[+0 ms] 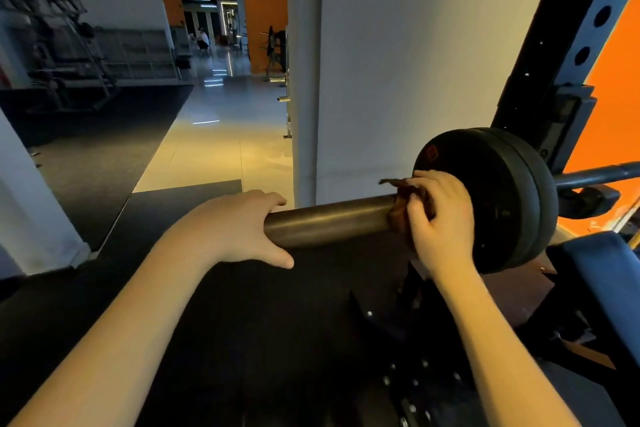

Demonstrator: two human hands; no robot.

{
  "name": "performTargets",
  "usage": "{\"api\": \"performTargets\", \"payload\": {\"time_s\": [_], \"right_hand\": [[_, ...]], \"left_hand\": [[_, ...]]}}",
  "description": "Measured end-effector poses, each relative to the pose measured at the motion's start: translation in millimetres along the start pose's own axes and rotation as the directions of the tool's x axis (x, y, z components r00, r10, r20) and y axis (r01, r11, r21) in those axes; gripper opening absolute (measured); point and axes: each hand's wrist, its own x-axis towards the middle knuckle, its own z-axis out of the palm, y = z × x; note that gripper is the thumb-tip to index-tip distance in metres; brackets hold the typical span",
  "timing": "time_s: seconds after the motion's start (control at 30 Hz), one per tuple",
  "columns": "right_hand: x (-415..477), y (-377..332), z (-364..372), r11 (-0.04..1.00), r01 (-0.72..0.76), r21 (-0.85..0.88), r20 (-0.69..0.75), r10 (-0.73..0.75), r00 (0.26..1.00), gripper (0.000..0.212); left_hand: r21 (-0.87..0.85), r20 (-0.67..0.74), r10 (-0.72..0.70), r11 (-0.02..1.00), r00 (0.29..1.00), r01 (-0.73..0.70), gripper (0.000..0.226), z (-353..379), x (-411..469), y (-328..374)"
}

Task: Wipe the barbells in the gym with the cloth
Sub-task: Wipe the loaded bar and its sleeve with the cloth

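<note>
Your left hand [239,229] is gripping the barbell sleeve [329,220] at its left end — your right hand [438,215] is clamping the cloth [398,211] around it, just beside the plates [498,198].

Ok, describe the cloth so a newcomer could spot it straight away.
Start at the black weight plates on the barbell. Right against them, the right hand grips the cloth round the steel sleeve. It is brownish and crumpled, the only soft thing there.

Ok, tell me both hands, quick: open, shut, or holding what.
Left hand: grips the free end of the barbell sleeve.
Right hand: grips the cloth wrapped round the sleeve, beside the weight plate.
</note>
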Motion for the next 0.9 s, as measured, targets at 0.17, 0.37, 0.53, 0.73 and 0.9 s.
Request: {"api": "performTargets", "payload": {"time_s": [0.17, 0.37, 0.53, 0.73, 0.9], "right_hand": [[-36, -47, 26, 0.991, 0.121, 0.054, -0.019, -0.12, 0.993, 0.038], [0, -10, 4, 0.996, 0.088, 0.028, 0.066, -0.089, 0.994, 0.038], [-37, -63, 33, 0.999, 0.026, 0.032, -0.041, -0.025, 0.999, 0.038], [-11, -23, 5, 0.985, 0.166, 0.046, 0.124, -0.171, 0.978, 0.038], [-26, -64, 29, 0.998, -0.053, 0.029, -0.029, 0.054, 0.998, 0.038]], "left_hand": [[0.08, -0.028, -0.031, 0.996, 0.999, 0.033, 0.056, 6, 2, -1], [0.123, -0.121, -0.012, 0.992, 0.993, 0.027, 0.057, 10, -3, 0], [0.243, -0.355, 0.065, 0.97, 0.932, 0.025, 0.056, 24, -11, -1], [0.44, -0.583, 0.193, 0.892, 0.789, 0.106, 0.056, 51, -12, -3], [0.442, -0.642, 0.208, 0.887, 0.738, 0.135, 0.06, 57, -13, 2]]}}
